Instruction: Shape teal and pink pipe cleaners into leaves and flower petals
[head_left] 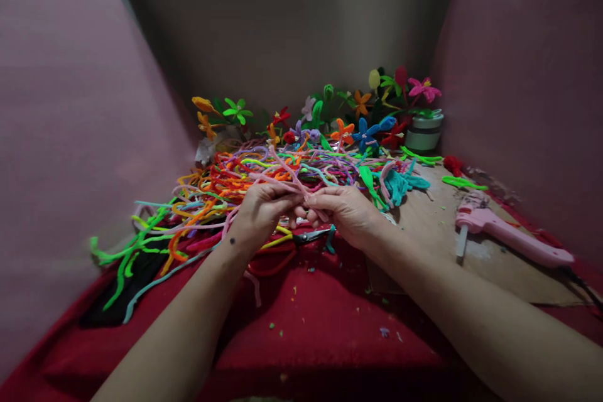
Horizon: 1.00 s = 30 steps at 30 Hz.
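My left hand (pixel 262 208) and my right hand (pixel 343 210) meet in the middle, both pinching a light pink pipe cleaner (pixel 289 176) that loops up between them. Just behind the hands lies a big tangled heap of pipe cleaners (pixel 226 185) in many colours. Scissors (pixel 311 236) with a teal handle rest on the red cloth (pixel 311 326) right under my hands.
A pink glue gun (pixel 506 233) lies on a brown board (pixel 438 226) at the right. Finished pipe-cleaner flowers (pixel 358 132) stand along the back, some in a white pot (pixel 423 132). Pink walls close in on both sides. Small scraps dot the cloth.
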Each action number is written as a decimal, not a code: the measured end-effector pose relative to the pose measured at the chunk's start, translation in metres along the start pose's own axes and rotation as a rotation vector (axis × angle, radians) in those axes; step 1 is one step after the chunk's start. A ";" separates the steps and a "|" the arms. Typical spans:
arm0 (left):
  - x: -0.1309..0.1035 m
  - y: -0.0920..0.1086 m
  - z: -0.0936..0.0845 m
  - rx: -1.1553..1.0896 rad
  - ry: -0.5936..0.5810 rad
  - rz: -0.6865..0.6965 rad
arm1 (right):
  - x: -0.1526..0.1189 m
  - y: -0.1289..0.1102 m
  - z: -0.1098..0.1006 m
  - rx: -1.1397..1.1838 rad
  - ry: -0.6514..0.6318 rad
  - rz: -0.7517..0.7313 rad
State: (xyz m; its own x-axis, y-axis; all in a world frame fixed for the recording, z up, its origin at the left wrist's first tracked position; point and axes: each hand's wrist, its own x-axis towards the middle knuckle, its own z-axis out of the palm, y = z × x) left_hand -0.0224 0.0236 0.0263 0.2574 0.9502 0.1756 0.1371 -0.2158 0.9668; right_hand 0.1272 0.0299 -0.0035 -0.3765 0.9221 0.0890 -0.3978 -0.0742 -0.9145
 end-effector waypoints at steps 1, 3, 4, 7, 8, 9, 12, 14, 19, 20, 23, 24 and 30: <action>-0.001 0.002 0.001 0.040 0.036 0.010 | 0.001 0.000 -0.001 -0.009 -0.002 -0.002; -0.002 0.003 0.004 0.117 0.105 0.039 | 0.002 0.000 -0.002 -0.018 0.001 -0.001; -0.003 0.003 0.005 0.144 0.135 0.065 | 0.002 0.000 -0.002 -0.016 0.003 0.002; -0.004 0.000 0.007 0.187 0.177 0.149 | 0.003 0.001 -0.003 -0.006 0.002 0.010; -0.005 -0.001 0.008 0.204 0.181 0.167 | 0.003 0.001 -0.004 -0.005 0.002 0.010; -0.006 -0.001 0.007 0.236 0.179 0.182 | 0.003 0.001 -0.004 0.001 0.002 0.009; -0.007 -0.002 0.004 0.426 0.155 0.324 | 0.003 0.001 -0.005 0.017 -0.012 0.013; -0.006 -0.001 0.001 0.578 0.106 0.506 | 0.003 0.000 -0.005 0.011 -0.033 0.002; 0.000 -0.002 -0.010 0.809 0.117 0.825 | 0.001 -0.006 -0.006 -0.059 -0.104 0.015; 0.000 -0.002 -0.011 0.855 0.117 0.849 | 0.000 -0.007 -0.006 -0.078 -0.130 0.025; -0.004 0.002 -0.014 1.005 0.007 0.834 | -0.001 -0.009 -0.007 -0.118 -0.155 0.041; -0.006 0.004 -0.014 1.058 -0.046 0.807 | -0.002 -0.010 -0.006 -0.138 -0.141 0.053; -0.009 0.019 -0.012 1.207 -0.193 0.567 | -0.004 -0.012 -0.004 -0.348 -0.081 0.101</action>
State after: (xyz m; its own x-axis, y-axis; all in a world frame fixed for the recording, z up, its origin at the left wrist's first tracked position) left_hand -0.0341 0.0134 0.0449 0.6746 0.6396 0.3685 0.6919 -0.7219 -0.0135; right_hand 0.1370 0.0291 0.0055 -0.4697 0.8828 0.0097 -0.0523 -0.0169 -0.9985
